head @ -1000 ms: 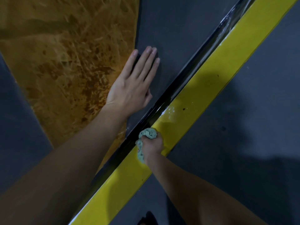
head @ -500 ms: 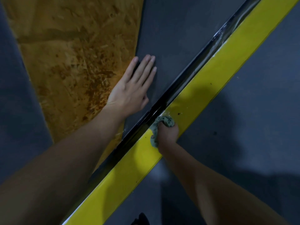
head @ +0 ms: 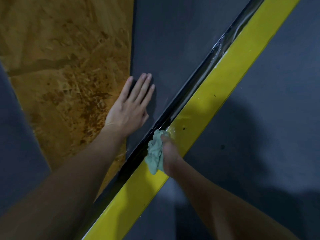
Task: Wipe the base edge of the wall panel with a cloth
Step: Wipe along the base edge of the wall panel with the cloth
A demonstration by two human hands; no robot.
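Note:
A dark grey wall panel meets the floor along a glossy black base edge that runs diagonally from lower left to upper right. Beside it lies a yellow floor stripe. My right hand is closed on a crumpled pale green cloth, which is pressed against the black base edge and the stripe. My left hand lies flat on the wall panel, fingers together and extended, holding nothing.
A rusty orange-brown panel adjoins the grey panel on the left. Dark grey floor spreads to the right of the stripe, with a few dark specks. White residue marks the stripe's upper edge near the cloth.
My right hand slid the cloth up along the base edge, then back down a little. More of the cloth now hangs out below my fist. My left hand stays flat on the panel.

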